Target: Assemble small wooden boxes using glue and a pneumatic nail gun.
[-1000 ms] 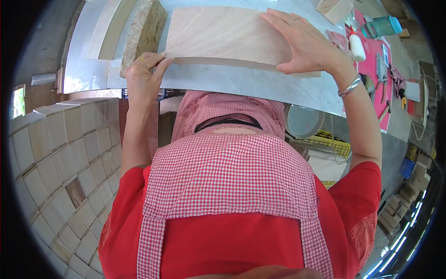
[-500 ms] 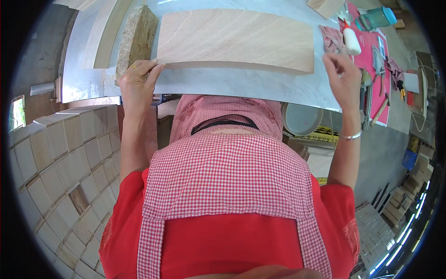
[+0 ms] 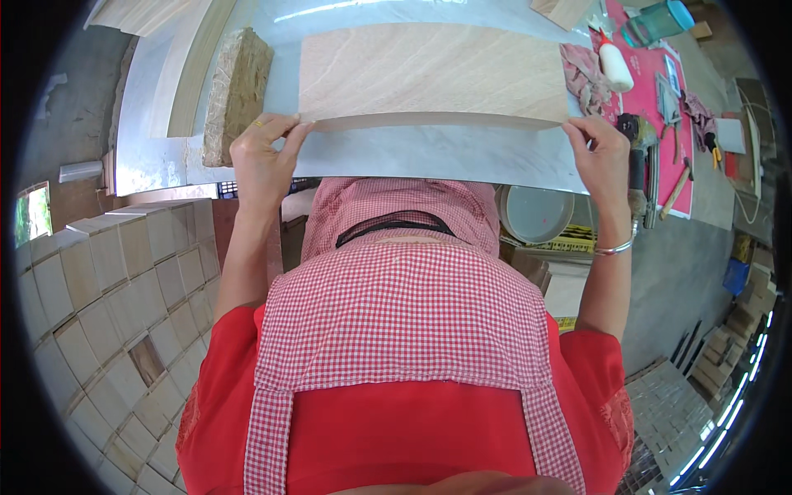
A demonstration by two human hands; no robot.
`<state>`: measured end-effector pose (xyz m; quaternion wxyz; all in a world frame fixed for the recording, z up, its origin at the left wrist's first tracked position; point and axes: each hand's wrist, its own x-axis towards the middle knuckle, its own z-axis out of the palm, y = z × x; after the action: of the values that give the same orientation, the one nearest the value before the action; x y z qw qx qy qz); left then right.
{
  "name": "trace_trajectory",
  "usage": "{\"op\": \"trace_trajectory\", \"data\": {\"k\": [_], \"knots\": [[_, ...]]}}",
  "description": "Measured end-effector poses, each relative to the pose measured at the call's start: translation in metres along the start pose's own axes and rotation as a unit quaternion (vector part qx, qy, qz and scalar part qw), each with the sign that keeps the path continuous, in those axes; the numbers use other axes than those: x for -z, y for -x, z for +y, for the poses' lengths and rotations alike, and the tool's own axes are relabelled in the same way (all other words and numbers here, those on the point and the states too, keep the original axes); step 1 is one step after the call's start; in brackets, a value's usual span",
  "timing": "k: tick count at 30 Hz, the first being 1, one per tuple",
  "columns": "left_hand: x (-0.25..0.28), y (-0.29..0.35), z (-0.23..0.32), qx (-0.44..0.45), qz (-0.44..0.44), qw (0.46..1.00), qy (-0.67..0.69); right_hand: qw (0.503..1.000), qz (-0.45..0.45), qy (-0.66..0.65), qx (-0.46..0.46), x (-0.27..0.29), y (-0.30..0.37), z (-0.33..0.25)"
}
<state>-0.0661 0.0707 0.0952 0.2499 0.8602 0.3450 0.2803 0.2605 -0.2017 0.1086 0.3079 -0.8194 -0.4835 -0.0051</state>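
Observation:
A pale, wide wooden board (image 3: 433, 73) lies on the light, glossy tabletop in front of me, its long near edge facing me. My left hand (image 3: 266, 153) pinches the near left corner between thumb and fingertips. At the near right corner, my right hand (image 3: 601, 157) grips in the same way, thumb against the edge. Whether this is one thick board or a stack of thin sheets, I cannot tell. Left of my left hand stands a rough, straw-coloured block (image 3: 237, 99).
Long wooden strips (image 3: 191, 70) lie at the far left. Right of the board are a crumpled cloth (image 3: 584, 76), a white glue bottle (image 3: 615, 68), a teal water bottle (image 3: 657, 23) and a hammer (image 3: 676, 191). Stacked wooden blocks (image 3: 124, 289) stand low at my left.
My right hand has come in to the board's near right corner, where it was apart before. The board and my left hand appear slightly further right in view.

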Motion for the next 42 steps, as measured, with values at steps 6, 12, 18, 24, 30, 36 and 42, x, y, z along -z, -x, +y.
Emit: {"op": "trace_trajectory", "data": {"k": [6,12,18,24,30,36,42], "knots": [[-0.01,-0.003,0.005,-0.028,-0.002,1.0,-0.008,0.998,0.002,0.041,0.056,0.008,-0.003,0.014],[-0.008,-0.006,0.004,-0.017,-0.012,1.0,0.002,0.998,-0.013,0.015,0.057,0.011,-0.007,0.018],[-0.002,-0.009,0.004,0.022,-0.045,0.999,-0.011,0.999,-0.038,-0.021,0.007,0.014,-0.007,0.021],[0.027,-0.04,0.064,0.09,-0.233,0.939,-0.238,0.965,0.113,0.189,-0.139,0.048,0.039,0.099],[-0.06,-0.076,0.116,-0.351,-0.112,0.926,-0.078,0.924,0.037,0.315,-0.211,0.049,0.069,0.167],[-0.149,-0.103,0.164,-0.342,-0.22,0.905,-0.123,0.917,0.011,0.271,-0.292,0.053,0.052,0.176],[-0.16,-0.113,0.165,-0.313,-0.299,0.893,-0.122,0.929,0.009,0.216,-0.301,0.091,0.039,0.158]]}}
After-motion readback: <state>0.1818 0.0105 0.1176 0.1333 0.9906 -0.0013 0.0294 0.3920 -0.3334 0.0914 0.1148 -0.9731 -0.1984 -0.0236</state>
